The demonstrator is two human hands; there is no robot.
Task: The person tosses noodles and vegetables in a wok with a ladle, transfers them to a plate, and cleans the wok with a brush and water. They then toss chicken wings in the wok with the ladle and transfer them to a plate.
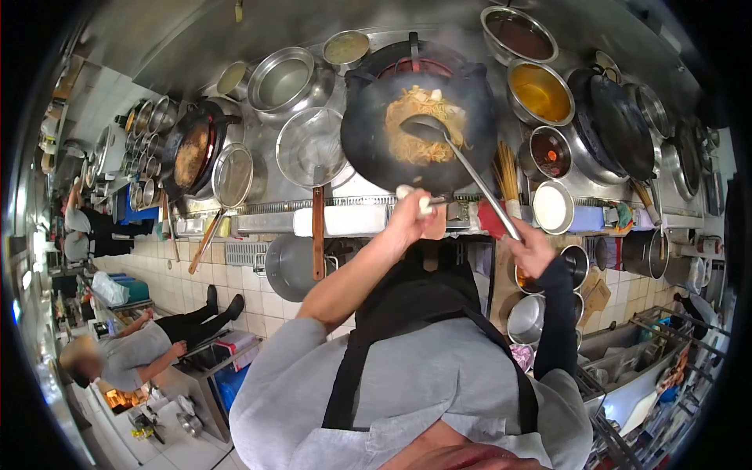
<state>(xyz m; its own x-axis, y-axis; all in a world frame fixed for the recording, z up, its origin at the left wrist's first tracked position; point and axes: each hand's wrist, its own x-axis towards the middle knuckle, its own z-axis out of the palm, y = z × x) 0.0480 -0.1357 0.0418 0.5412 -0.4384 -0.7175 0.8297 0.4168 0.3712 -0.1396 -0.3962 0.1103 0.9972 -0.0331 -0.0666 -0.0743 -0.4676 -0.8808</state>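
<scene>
A black wok (364, 149) sits on the burner with steaming noodles (423, 149) and pale chunks in it. My left hand (407, 221) is closed at the wok's near edge, around its handle with a white cloth (424, 205). My right hand (533, 247) grips the end of a long metal ladle (475, 174), whose bowl rests on the noodles. Beside that hand are a bowl of white contents (553, 207) and a bamboo brush (507, 176).
Left of the wok lies a wire strainer (310, 145) with a wooden handle, near a metal pot (280, 78). On the right stand a bowl of yellow liquid (540, 92) and a second dark wok (623, 125). Another person (141, 352) is at a counter on the left.
</scene>
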